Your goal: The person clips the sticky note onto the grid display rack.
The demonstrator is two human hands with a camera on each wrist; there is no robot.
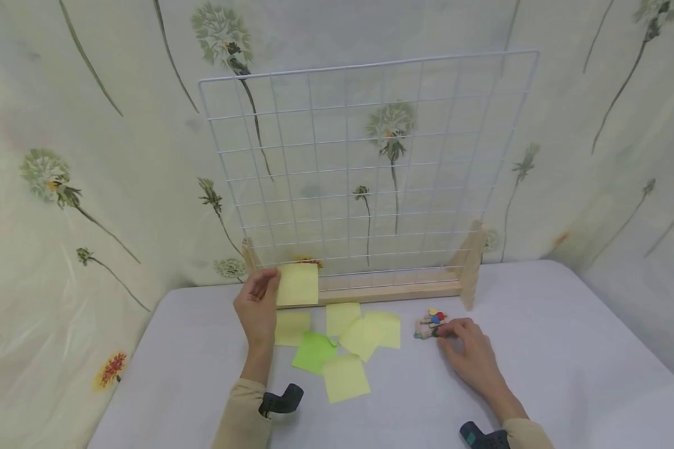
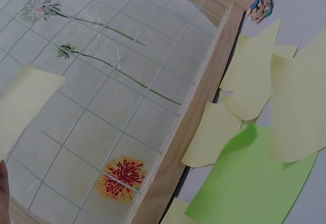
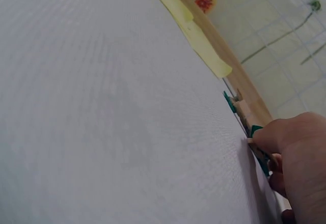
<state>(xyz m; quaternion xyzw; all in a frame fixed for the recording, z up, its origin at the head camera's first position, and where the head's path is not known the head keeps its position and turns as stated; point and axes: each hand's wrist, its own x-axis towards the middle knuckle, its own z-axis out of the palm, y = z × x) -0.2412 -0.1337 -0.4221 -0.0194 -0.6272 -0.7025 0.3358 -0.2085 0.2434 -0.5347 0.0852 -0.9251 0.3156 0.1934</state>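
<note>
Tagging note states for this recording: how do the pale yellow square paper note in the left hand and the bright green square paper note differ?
The yellow note is pale; the green note is vivid. The left hand holds the yellow note raised by its edge, while the green note lies on the white tabletop with one corner curled. Both are squarish paper.

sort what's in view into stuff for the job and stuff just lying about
Likely for the job:
- yellow note, held by the left hand
- small clips, touched by the right hand
- loose notes
- wire grid

Probably just surroundings:
- flowered backdrop
- white table
</note>
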